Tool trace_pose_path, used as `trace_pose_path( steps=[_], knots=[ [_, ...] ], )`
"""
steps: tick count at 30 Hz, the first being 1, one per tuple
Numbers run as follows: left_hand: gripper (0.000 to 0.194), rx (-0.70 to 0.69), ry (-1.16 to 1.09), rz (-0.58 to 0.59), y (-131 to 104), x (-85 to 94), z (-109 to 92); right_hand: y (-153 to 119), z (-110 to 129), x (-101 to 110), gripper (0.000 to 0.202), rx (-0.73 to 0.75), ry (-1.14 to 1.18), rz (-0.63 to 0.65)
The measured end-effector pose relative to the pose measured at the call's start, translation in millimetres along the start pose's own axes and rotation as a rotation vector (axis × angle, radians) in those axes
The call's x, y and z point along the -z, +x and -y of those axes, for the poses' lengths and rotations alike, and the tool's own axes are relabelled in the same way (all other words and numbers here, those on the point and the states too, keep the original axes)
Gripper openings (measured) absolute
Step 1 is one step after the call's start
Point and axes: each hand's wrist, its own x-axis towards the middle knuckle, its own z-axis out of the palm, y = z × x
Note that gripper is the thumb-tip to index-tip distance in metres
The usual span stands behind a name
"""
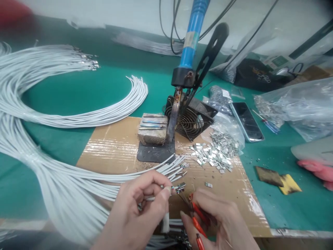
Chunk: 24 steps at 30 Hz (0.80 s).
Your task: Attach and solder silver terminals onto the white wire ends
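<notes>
My left hand [140, 208] pinches the end of a thin white wire [158, 197] between thumb and finger, with a small metal terminal [180, 188] at its tip. My right hand [221, 222] grips red-handled pliers [198, 217], whose nose points up-left at that terminal. A bundle of white wires [78, 180] fans in from the left, its stripped ends [182, 166] lying on a taped cardboard sheet [109, 149]. A loose pile of metal terminals [215, 152] lies on the sheet to the right.
A blue-handled soldering iron [191, 41] stands in a black stand [156, 152] with a sponge block [152, 130], before a small fan [191, 119]. More wire bundles [47, 62] curve at left. A phone [246, 121], plastic bags [299, 104] and yellow scraps [288, 184] lie right.
</notes>
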Motion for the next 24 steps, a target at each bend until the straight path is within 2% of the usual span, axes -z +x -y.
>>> trace_pose_path(
  steps=[7,24],
  knots=[
    [0.025,0.053,-0.006,-0.014,-3.0,-3.8,-8.2,4.9,-4.5,2.4,0.032,0.037,0.066,0.061],
    [0.026,0.07,-0.039,-0.067,-3.7,-7.0,-12.5,7.3,-8.5,1.5,0.021,0.059,0.149,0.035]
  ],
)
